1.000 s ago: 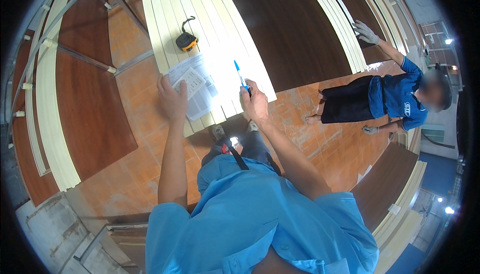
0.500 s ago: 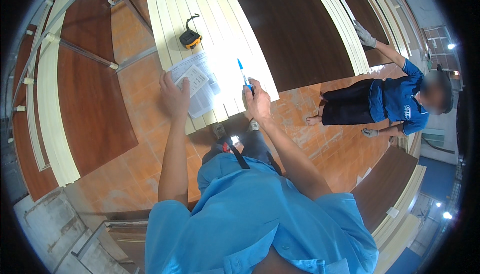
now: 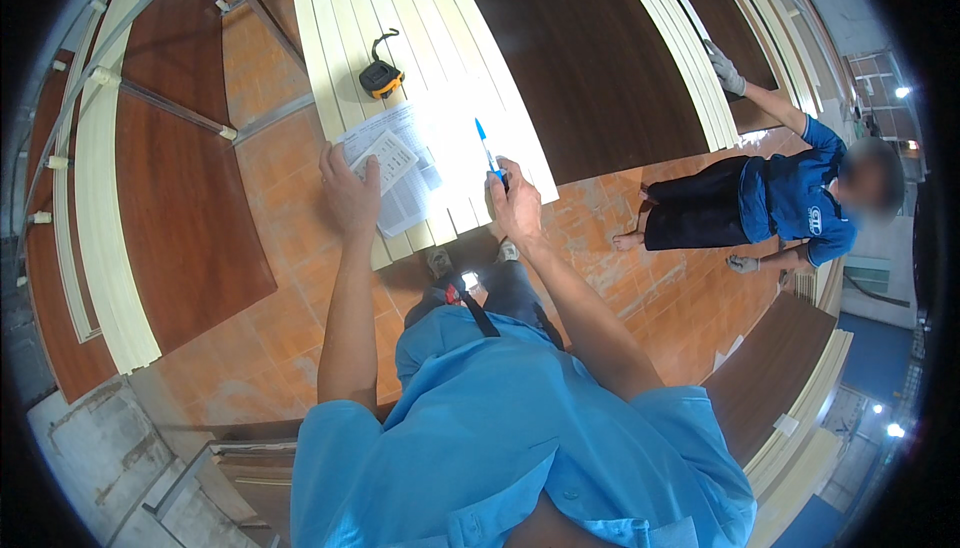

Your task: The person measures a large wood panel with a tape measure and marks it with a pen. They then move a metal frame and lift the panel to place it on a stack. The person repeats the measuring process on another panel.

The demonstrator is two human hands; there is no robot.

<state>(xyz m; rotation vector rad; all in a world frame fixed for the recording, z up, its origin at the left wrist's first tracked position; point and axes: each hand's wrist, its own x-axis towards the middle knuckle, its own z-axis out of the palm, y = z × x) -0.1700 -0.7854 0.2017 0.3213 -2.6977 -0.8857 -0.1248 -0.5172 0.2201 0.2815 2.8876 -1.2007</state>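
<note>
My left hand (image 3: 352, 188) grips a small white calculator (image 3: 388, 162) by its left side, the thumb lying over its face. The calculator rests on a printed paper sheet (image 3: 402, 210), which lies on pale cream strips (image 3: 440, 48) set side by side. To the right, a blue-tipped pen (image 3: 486, 144) stands out from the closed fingers of my right hand (image 3: 516, 200), pointing away from me. Strong glare whitens the strips between my hands and hides the sheet's right edge. Beyond the sheet sits a black and orange tape measure (image 3: 380, 78) with a wrist strap.
Dark brown panels (image 3: 570, 58) lie beside the strips. On the right, a co-worker in a blue shirt (image 3: 790, 198) rests a gloved hand (image 3: 726, 70) on stacked strips. Metal rails (image 3: 170, 106) and reddish-brown panels (image 3: 190, 168) stand left, over an orange tiled floor (image 3: 300, 328).
My hands, the calculator and the pen have stayed in place. The co-worker's head and gloved hand have shifted very slightly.
</note>
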